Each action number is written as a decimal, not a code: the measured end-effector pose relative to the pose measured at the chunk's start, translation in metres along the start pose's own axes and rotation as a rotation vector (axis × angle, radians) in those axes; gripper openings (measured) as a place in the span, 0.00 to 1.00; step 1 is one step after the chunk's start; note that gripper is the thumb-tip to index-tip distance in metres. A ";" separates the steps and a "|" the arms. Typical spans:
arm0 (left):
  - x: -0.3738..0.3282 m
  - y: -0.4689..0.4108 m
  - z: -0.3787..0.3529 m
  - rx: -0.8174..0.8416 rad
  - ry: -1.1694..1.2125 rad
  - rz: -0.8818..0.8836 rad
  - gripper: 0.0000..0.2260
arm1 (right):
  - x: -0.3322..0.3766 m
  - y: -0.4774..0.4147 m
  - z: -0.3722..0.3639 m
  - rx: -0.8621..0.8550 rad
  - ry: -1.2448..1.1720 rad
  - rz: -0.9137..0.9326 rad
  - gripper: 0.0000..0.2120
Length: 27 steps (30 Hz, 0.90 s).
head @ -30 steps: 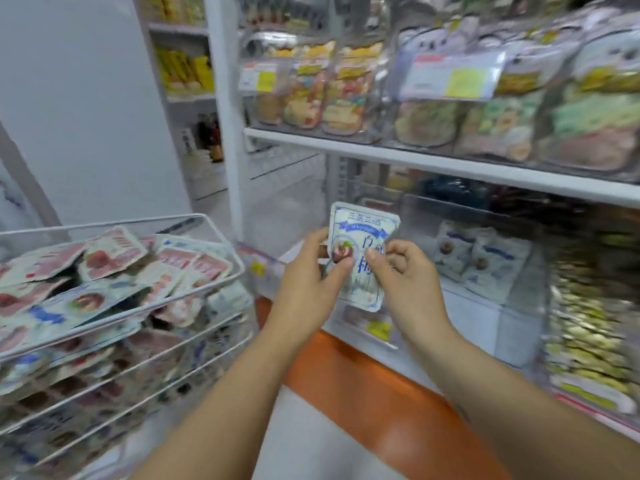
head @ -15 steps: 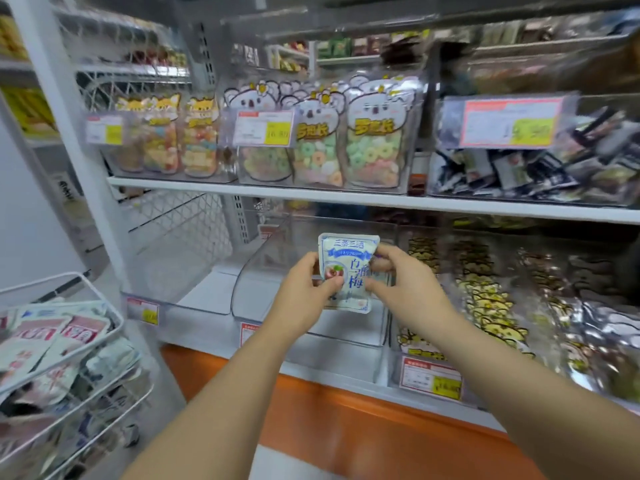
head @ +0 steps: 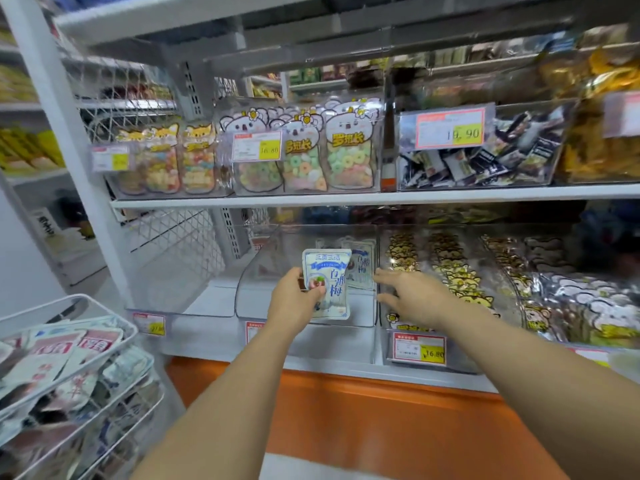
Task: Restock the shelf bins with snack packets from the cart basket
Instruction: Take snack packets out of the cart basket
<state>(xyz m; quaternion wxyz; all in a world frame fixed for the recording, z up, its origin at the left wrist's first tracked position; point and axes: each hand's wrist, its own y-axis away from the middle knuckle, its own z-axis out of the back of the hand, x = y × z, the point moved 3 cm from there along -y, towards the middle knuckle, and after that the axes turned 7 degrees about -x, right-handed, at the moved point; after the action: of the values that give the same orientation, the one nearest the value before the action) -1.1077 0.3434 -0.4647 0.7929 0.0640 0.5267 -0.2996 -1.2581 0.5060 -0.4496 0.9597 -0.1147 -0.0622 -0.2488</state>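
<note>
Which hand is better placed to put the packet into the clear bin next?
Left, probably. The left hand pinches the white-and-blue packet right in front of the clear bin, where matching packets already stand. The right hand is open and holds nothing, beside the bin's right wall.

The right hand (head: pixel 412 299) has let go of the white-and-blue snack packet (head: pixel 327 282) and now hovers just right of it, fingers spread, leaving the left hand (head: pixel 294 299) alone pinching it upright before the clear bin (head: pixel 263 278)
</note>
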 end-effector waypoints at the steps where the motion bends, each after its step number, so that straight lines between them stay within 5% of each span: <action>1: 0.004 -0.002 -0.003 0.003 0.003 0.012 0.09 | 0.000 0.000 0.001 0.006 0.006 0.001 0.25; 16: 0.054 -0.133 -0.120 0.356 -0.078 0.076 0.15 | -0.021 -0.024 0.009 -0.211 -0.261 0.094 0.07; 27: 0.053 -0.172 -0.151 0.267 -0.518 -0.041 0.16 | -0.017 -0.031 0.014 -0.222 -0.331 0.103 0.06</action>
<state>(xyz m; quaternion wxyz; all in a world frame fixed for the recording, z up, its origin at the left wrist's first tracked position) -1.3069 0.2451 -0.5398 0.8792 0.0785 0.2640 -0.3888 -1.2884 0.4911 -0.4335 0.9294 -0.2619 -0.1851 -0.1823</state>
